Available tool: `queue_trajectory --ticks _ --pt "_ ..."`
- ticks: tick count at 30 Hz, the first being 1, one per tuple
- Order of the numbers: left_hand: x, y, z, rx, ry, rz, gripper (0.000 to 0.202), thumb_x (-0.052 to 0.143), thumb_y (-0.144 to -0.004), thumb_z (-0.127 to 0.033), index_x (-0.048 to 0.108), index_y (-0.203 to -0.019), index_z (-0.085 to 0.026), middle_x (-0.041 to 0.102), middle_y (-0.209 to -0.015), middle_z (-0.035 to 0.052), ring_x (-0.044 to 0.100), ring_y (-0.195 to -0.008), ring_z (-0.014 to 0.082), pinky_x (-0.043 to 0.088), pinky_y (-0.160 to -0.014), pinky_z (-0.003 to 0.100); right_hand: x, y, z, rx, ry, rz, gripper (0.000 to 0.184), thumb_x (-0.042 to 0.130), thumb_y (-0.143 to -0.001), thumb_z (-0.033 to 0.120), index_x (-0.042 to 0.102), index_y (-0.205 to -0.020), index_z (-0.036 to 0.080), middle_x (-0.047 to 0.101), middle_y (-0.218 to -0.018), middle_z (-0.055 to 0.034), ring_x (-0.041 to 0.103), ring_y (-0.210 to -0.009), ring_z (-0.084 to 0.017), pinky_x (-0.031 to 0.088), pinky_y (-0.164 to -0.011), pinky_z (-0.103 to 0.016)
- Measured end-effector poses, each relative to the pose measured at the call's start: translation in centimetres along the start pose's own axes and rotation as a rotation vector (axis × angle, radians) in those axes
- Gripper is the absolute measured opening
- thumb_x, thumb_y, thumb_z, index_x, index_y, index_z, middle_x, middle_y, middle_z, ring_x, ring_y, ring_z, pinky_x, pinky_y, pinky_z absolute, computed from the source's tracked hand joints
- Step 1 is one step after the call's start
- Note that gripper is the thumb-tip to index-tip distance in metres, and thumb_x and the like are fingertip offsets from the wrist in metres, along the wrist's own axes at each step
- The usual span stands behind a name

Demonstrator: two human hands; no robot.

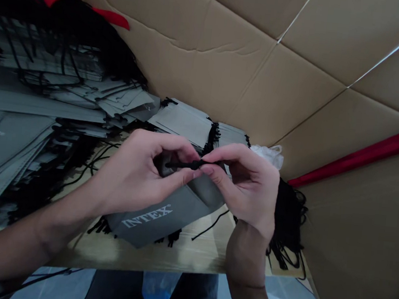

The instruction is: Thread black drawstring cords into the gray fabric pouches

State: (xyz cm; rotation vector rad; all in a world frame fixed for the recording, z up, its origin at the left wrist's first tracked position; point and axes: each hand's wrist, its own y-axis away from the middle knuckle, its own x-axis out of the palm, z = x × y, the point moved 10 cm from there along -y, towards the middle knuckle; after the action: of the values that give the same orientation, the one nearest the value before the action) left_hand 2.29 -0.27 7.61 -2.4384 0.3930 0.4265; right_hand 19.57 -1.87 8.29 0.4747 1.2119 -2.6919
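Observation:
A grey drawstring pouch (158, 216) printed INTEX lies on the wooden table edge, its top bunched between my hands. My left hand (140, 174) is closed, thumb and fingers gripping the pouch's gathered top. My right hand (248, 188) pinches a short black cord (185, 165) that stretches across to my left hand. A loose end of black cord (211, 227) trails below the pouch onto the table.
Stacks of flat grey pouches (17, 149) with black cords cover the left; more (188, 122) lie behind my hands. A bundle of black cords (290, 221) sits at right. Cardboard walls (264, 75) enclose the back and right, with a red bar (363, 155). White crumpled plastic (266, 153) lies behind.

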Motion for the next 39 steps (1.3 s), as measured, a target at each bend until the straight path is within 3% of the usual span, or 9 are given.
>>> queue_trajectory --ticks 3,5,9,12,16,23,30,33,39 --pt "-0.2 0.1 -0.4 0.048 0.1 -0.003 0.023 0.09 -0.098 -0.032 0.079 -0.115 -0.024 0.084 -0.101 -0.0002 0.079 -0.085 0.0146 0.063 -0.069 0.021 -0.5 0.1 0.2 0.027 0.011 -0.039 0.01 0.094 -0.104 0.023 0.09 -0.112 0.027 0.089 -0.102 -0.0014 0.083 -0.088 -0.019 0.068 -0.078 -0.032" --pt "-0.6 0.2 -0.7 0.081 0.124 -0.031 0.023 0.092 -0.098 -0.032 0.077 -0.114 -0.025 0.083 -0.104 -0.0004 0.079 -0.09 0.0152 0.066 -0.076 0.023 -0.7 0.1 0.3 0.045 0.02 -0.058 0.008 0.094 -0.105 0.022 0.09 -0.111 0.026 0.089 -0.1 -0.0007 0.082 -0.086 -0.018 0.067 -0.076 -0.03" --pt "-1.3 0.3 -0.7 0.059 0.067 -0.059 0.004 0.086 -0.104 -0.029 0.084 -0.106 -0.025 0.081 -0.091 -0.0033 0.066 -0.071 0.0099 0.053 -0.06 0.022 -0.8 0.1 0.6 0.043 0.025 -0.071 0.011 0.093 -0.105 0.018 0.089 -0.111 0.027 0.088 -0.1 0.0017 0.081 -0.086 -0.016 0.066 -0.077 -0.028" --pt "-1.5 0.3 -0.7 0.05 0.078 -0.048 0.005 0.089 -0.103 -0.03 0.088 -0.106 -0.026 0.082 -0.088 -0.0048 0.064 -0.067 0.0085 0.049 -0.055 0.02 -0.7 0.0 0.9 0.027 0.032 -0.079 0.015 0.092 -0.104 0.015 0.089 -0.112 0.028 0.087 -0.099 0.0035 0.08 -0.085 -0.014 0.064 -0.075 -0.027" --pt "-1.9 0.2 -0.5 0.057 0.047 -0.062 0.004 0.086 -0.104 -0.028 0.09 -0.106 -0.029 0.086 -0.09 -0.0041 0.071 -0.069 0.0113 0.052 -0.058 0.022 -1.0 0.1 1.0 0.013 0.05 -0.09 0.018 0.093 -0.103 0.014 0.09 -0.111 0.03 0.088 -0.1 0.0039 0.08 -0.085 -0.014 0.064 -0.075 -0.028" --pt "-2.4 0.3 -0.3 0.066 0.027 -0.146 0.003 0.087 -0.105 -0.028 0.09 -0.105 -0.029 0.088 -0.093 -0.004 0.076 -0.075 0.0125 0.055 -0.063 0.023 -3.4 0.4 1.5 -0.012 0.084 -0.172 0.032 0.101 -0.094 0.011 0.095 -0.116 0.034 0.092 -0.102 0.0026 0.084 -0.084 -0.018 0.065 -0.07 -0.031" --pt "-2.3 0.3 -0.9 0.13 -0.047 -0.103 0.006 0.083 -0.109 -0.029 0.089 -0.109 -0.03 0.088 -0.093 -0.0052 0.077 -0.077 0.0133 0.056 -0.069 0.025 -2.6 0.3 1.7 -0.007 0.076 -0.108 0.019 0.099 -0.102 0.022 0.095 -0.115 0.034 0.093 -0.101 0.0045 0.085 -0.086 -0.016 0.068 -0.078 -0.031" --pt "-2.1 0.3 -1.3 0.165 -0.064 -0.082 0.008 0.082 -0.11 -0.03 0.089 -0.115 -0.031 0.09 -0.1 -0.0051 0.08 -0.084 0.0139 0.06 -0.079 0.025 -2.4 0.3 1.7 -0.002 0.082 -0.109 0.018 0.099 -0.102 0.021 0.095 -0.115 0.033 0.092 -0.1 0.0038 0.085 -0.084 -0.017 0.068 -0.075 -0.031" --pt "-1.7 0.4 -1.5 0.217 -0.096 -0.069 0.014 0.08 -0.113 -0.03 0.09 -0.123 -0.034 0.093 -0.109 -0.0038 0.085 -0.091 0.0162 0.062 -0.081 0.026 -2.4 0.2 1.7 0.002 0.09 -0.104 0.024 0.099 -0.1 0.017 0.095 -0.115 0.034 0.092 -0.1 0.0037 0.084 -0.082 -0.016 0.068 -0.075 -0.031"
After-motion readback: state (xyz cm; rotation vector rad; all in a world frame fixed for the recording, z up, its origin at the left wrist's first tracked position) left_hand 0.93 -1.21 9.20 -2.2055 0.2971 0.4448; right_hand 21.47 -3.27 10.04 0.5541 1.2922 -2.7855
